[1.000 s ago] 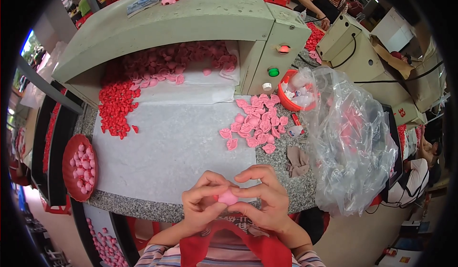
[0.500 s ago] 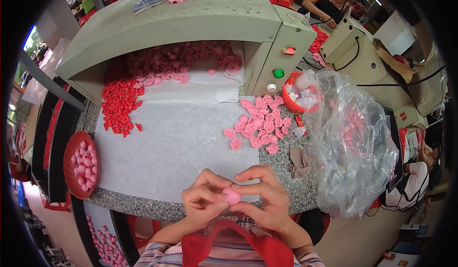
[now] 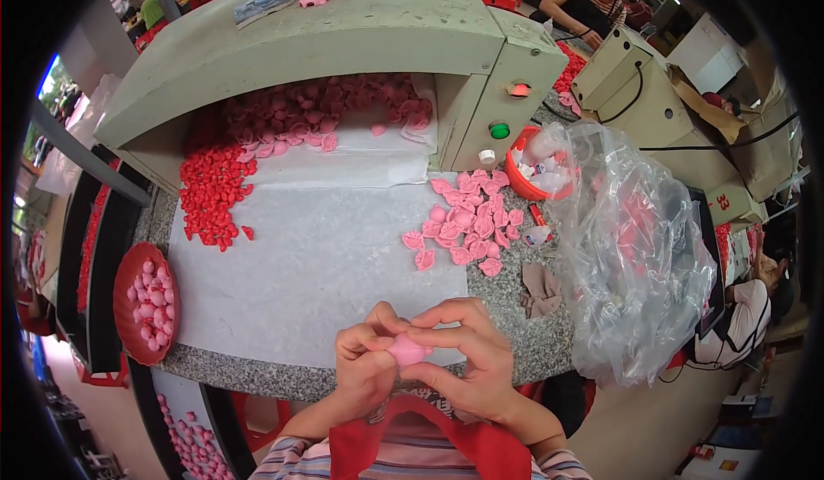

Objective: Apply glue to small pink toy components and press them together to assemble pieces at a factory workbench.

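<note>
Just over the table's near edge, both hands hold one small pink rounded piece [image 3: 407, 350]. My left hand [image 3: 367, 362] pinches its left side, thumb and fingers bent close together. With fingers laid over the top and the thumb beneath, my right hand [image 3: 470, 351] grips the other side. Fingers hide part of the piece. Beyond the hands, a loose pile of pink folded pieces [image 3: 481, 218] lies to the right on white paper [image 3: 292, 283] and the speckled tabletop. Small red pieces [image 3: 210, 197] are heaped at the paper's far left.
A green-grey machine [image 3: 300, 42] with an open bay full of pink pieces stands behind. Left sits a red basket [image 3: 123, 326] of pink pieces with red parts. Right are an orange tub [image 3: 518, 180], a crumpled clear plastic bag [image 3: 635, 283] and a brown cloth [image 3: 541, 289].
The pink piece has shifted slightly left and up and appears turned. My left fingers have curled in closer, while my right fingers have moved a little left along with the piece.
</note>
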Demonstrator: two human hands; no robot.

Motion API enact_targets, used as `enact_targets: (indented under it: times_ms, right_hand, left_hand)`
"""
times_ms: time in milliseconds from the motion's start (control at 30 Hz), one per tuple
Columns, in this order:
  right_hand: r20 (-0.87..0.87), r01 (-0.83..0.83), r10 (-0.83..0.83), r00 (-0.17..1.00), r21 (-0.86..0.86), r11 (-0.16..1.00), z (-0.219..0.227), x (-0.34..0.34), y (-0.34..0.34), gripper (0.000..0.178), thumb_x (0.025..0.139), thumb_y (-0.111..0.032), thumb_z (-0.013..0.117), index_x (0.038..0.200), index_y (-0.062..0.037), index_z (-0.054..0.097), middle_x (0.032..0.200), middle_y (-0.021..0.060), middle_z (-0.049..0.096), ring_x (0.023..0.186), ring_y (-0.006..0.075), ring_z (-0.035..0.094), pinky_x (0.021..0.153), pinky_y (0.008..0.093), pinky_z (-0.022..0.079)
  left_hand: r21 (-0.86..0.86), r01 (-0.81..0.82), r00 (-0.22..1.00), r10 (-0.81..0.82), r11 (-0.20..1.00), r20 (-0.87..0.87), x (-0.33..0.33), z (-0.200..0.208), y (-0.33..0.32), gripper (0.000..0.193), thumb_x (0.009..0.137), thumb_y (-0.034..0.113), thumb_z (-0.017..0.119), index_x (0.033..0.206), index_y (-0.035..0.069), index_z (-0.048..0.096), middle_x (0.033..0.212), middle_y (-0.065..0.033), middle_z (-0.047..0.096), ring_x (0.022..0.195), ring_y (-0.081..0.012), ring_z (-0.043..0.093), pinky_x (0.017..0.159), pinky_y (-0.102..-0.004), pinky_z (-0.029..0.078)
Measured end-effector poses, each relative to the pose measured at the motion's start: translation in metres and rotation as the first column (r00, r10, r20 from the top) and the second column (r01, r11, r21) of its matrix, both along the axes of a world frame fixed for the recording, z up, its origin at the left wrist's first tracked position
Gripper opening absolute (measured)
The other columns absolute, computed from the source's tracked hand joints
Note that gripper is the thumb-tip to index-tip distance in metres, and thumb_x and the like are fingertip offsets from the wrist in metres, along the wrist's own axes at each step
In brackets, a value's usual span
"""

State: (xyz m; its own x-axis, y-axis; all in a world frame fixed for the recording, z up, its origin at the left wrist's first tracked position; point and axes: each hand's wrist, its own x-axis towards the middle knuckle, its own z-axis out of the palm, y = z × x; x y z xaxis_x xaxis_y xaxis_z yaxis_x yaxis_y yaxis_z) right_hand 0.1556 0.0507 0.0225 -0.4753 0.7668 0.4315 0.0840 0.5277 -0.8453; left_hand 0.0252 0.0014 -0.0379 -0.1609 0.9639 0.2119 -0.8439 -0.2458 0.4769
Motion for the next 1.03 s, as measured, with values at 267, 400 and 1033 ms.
enact_targets:
  times_ms: [267,400,1033]
  right_hand:
    - [0.036,0.057,-0.056,0.998,-0.013,0.998,0.003,-0.012,-0.002,0.035,0.062,-0.007,0.074,0.095,-0.0056,0.064,0.096,0.0058,0.057,0.086,0.0209,0.052,0.073,0.0300,0.043]
    - [0.013,0.044,-0.044,0.999,0.017,0.999,-0.002,-0.013,-0.002,0.034,0.061,-0.005,0.074,0.093,-0.0051,0.065,0.094,0.0080,0.059,0.083,0.0211,0.053,0.072,0.0302,0.043]
    - [-0.089,0.121,-0.133,0.987,-0.135,0.983,-0.011,-0.026,-0.007,0.033,0.061,-0.003,0.074,0.093,-0.0040,0.064,0.098,0.0075,0.057,0.087,0.0214,0.052,0.077,0.0299,0.042]
  left_hand:
    - [-0.067,0.053,0.995,-0.046,0.996,0.089,-0.007,-0.007,0.001,0.012,0.080,0.007,0.058,0.092,0.008,0.062,0.099,-0.0111,0.052,0.092,-0.0253,0.055,0.081,-0.0417,0.048]
    - [-0.027,-0.004,1.000,0.005,1.000,0.030,-0.009,-0.009,0.001,0.012,0.080,0.007,0.059,0.091,0.007,0.061,0.100,-0.0121,0.052,0.093,-0.0233,0.054,0.081,-0.0381,0.047]
    - [-0.047,0.266,0.883,-0.223,0.963,0.414,-0.011,-0.020,0.004,0.015,0.085,0.017,0.056,0.098,0.013,0.059,0.107,-0.0073,0.050,0.097,-0.0256,0.053,0.085,-0.0369,0.044]
